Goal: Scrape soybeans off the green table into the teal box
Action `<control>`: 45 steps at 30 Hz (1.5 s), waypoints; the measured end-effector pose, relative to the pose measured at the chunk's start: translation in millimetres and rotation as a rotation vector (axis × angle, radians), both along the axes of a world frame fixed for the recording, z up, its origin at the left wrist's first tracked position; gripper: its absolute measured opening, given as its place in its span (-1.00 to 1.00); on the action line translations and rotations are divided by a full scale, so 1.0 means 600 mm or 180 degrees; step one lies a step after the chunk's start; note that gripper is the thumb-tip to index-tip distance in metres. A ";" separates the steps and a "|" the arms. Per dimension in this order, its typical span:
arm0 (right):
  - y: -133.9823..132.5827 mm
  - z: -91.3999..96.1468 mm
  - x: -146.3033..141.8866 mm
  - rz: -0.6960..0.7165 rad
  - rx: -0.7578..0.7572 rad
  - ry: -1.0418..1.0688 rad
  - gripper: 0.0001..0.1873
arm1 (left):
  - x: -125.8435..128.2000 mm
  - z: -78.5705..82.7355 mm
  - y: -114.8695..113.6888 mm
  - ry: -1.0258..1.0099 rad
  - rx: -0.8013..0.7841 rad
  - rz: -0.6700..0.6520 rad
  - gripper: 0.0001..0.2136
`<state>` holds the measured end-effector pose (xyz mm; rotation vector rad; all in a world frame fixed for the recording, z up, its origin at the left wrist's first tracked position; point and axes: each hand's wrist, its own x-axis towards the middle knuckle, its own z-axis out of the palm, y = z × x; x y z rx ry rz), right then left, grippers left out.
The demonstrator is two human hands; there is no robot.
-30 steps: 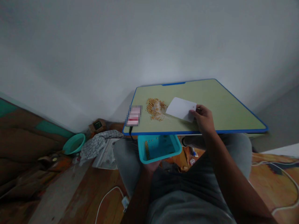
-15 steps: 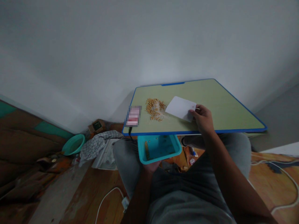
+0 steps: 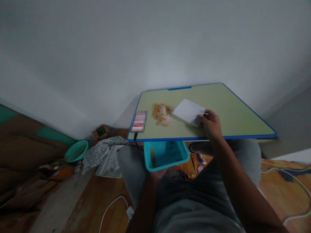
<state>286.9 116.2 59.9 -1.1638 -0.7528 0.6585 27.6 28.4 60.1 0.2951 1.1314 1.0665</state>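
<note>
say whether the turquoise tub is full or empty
Neither: the turquoise tub holds soybeans along its left side; much of its bottom shows.

From mid-view, a plain pale-grey wall (image 3: 155, 45) fills twelve o'clock. Toward nine sits a small brown cardboard box (image 3: 101, 131); at eight, a crumpled white-and-dark checked cloth (image 3: 100, 152) beside a round turquoise plastic basin (image 3: 77, 150). Toward seven, a white plastic adapter (image 3: 130, 212) lies on brown wooden floorboards (image 3: 105, 184); at four, a white cable (image 3: 300, 214) curves.

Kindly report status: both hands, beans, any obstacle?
Right hand holding white card. Left hand under turquoise bin. Beans on table, left of card. White grains among them.
</note>
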 end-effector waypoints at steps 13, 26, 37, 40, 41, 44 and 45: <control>0.001 0.000 0.003 0.0066 -0.0007 -0.0026 -0.61 | 0.000 -0.008 -0.001 0.0188 0.0249 -0.0174 -0.30; 0.000 0.003 0.003 -0.0009 -0.0036 0.0026 -0.61 | 0.014 -0.005 0.002 -0.0097 0.0092 0.0222 -0.40; 0.003 0.002 0.009 0.0147 -0.0045 -0.0010 -0.61 | 0.006 -0.006 -0.003 0.0160 0.0249 -0.0191 -0.37; -0.003 0.006 0.003 0.0285 0.0005 -0.0009 -0.63 | 0.003 -0.014 0.003 -0.0038 0.0070 -0.0087 -0.39; -0.006 0.008 0.001 0.0354 0.0015 -0.0020 -0.63 | 0.003 -0.017 0.005 -0.0094 0.0032 -0.0013 -0.40; -0.012 0.011 -0.004 0.0629 -0.0017 -0.0077 -0.63 | 0.008 -0.024 0.009 -0.0122 0.0060 0.0186 -0.43; -0.013 0.012 -0.005 0.0708 -0.0043 -0.0098 -0.62 | 0.009 -0.027 0.010 -0.0113 0.0075 0.0205 -0.43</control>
